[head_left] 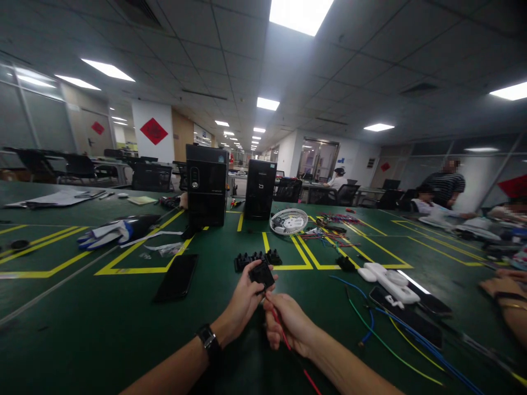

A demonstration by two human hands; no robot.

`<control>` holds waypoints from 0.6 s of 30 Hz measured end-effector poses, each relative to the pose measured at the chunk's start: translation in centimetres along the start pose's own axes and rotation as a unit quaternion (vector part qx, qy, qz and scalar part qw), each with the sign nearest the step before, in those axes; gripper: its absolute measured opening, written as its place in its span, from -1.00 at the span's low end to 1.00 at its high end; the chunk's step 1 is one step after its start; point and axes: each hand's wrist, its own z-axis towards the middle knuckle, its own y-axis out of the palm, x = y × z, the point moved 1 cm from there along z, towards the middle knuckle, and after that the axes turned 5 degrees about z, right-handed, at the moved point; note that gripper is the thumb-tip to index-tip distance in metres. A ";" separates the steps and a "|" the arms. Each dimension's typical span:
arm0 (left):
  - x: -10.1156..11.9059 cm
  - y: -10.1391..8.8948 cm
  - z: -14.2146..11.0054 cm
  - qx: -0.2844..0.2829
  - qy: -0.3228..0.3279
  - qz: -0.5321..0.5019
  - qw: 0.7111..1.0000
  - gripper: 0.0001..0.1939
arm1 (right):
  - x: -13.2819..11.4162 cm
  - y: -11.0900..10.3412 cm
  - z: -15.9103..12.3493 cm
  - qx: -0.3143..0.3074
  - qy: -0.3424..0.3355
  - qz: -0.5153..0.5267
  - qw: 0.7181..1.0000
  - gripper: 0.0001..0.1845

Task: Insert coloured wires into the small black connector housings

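Note:
My left hand is closed round a small black connector block, held up above the green table. A black watch sits on that wrist. My right hand pinches a thin red wire whose end meets the underside of the block. The wire trails down toward the frame's lower edge. A row of similar black blocks lies on the table just behind my hands.
A black phone lies left of my hands. Two black computer towers stand behind, with a white fan grille beside them. Coloured wires, a white power strip and a work glove lie about. Another person's hand rests at right.

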 end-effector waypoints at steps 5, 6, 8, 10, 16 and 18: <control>0.1 0.3 -0.5 0.000 0.019 0.101 0.995 -0.43 | 0.3 0.4 0.0 0.004 -0.007 0.000 1.000 -0.61; 0.1 0.3 -0.6 0.000 0.017 0.117 0.993 -0.43 | 0.3 0.4 0.0 0.006 -0.010 -0.006 1.000 -0.59; 0.3 0.3 -0.7 0.002 0.018 0.144 0.989 -0.44 | 0.3 0.5 -0.1 0.005 -0.022 -0.021 1.000 -0.54; 0.4 0.2 -0.7 0.002 0.025 0.167 0.986 -0.48 | 0.2 0.5 -0.2 -0.003 -0.035 -0.035 0.999 -0.53; 0.6 -0.3 -0.7 -0.009 0.070 0.211 0.975 -0.52 | 0.5 0.0 0.0 0.004 -0.017 -0.061 0.998 -0.61; 0.9 -0.2 -0.6 -0.012 0.067 0.212 0.975 -0.48 | 0.2 0.0 -0.1 0.001 -0.006 -0.057 0.998 -0.67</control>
